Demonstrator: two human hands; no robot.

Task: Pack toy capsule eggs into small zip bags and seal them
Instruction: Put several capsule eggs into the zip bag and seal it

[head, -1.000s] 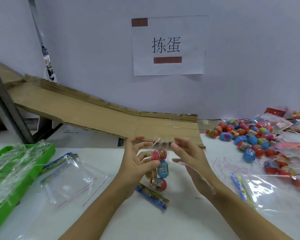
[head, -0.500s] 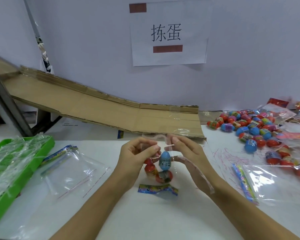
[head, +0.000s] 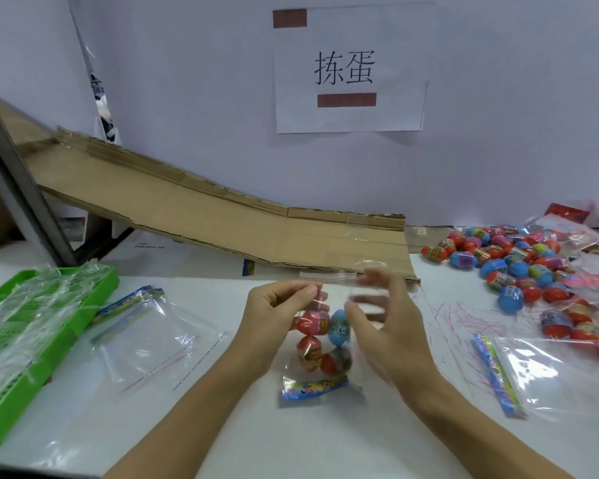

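A small clear zip bag (head: 317,366) stands on the white table between my hands, its colourful printed header (head: 313,388) at the bottom. Inside it sit several capsule eggs, red ones (head: 312,323) and a blue one (head: 339,327). My left hand (head: 277,318) pinches the bag's top edge on the left. My right hand (head: 382,319) is blurred just right of the bag top, fingers spread and loosely bent; the clear film there is hard to see.
A heap of loose red and blue eggs (head: 519,267) lies at the right. Empty zip bags lie left (head: 153,335) and right (head: 540,378). A green crate (head: 83,295) with plastic film is at far left. A cardboard ramp (head: 222,219) slopes behind.
The bag with the eggs came down from mid-air onto the table. My hands met at its top, then my right hand drew away to the right with fingers spreading.
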